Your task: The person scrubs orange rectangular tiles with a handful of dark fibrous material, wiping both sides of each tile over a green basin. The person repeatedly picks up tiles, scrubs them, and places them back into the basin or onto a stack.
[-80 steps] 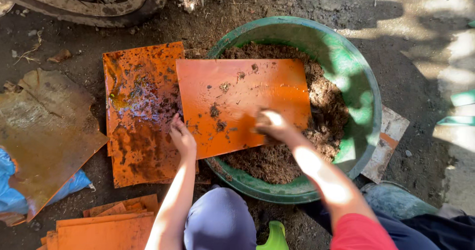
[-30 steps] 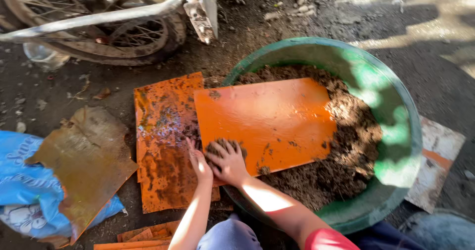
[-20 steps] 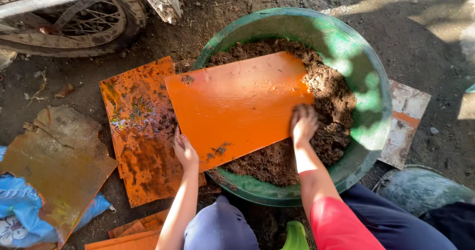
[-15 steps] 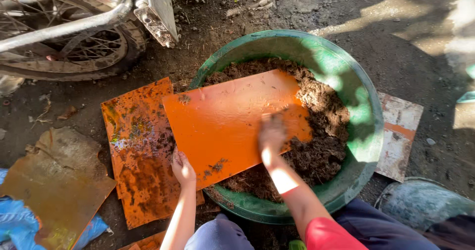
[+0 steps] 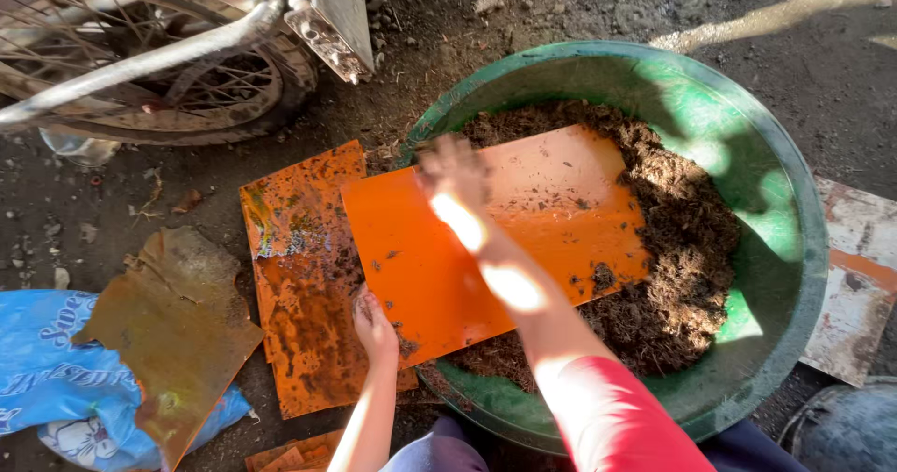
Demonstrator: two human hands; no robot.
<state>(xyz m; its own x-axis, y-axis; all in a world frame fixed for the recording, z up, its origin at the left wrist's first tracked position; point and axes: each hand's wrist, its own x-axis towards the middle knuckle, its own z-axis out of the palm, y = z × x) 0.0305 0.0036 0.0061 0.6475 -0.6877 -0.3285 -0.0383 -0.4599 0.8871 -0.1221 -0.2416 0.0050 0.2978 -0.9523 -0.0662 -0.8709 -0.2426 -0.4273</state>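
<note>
A person's left hand (image 5: 374,325) is gripping the near-left edge of an orange sheet (image 5: 505,238) resting across a green basin (image 5: 794,248), while the blurred right hand (image 5: 455,175) is lying flat and open on its far-left part.

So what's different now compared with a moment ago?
The right hand has swept from the orange sheet's right side, near the soil, across to its upper left, blurred in motion. The left hand still pins the sheet's near corner, and the sheet still lies over the green basin.
</note>
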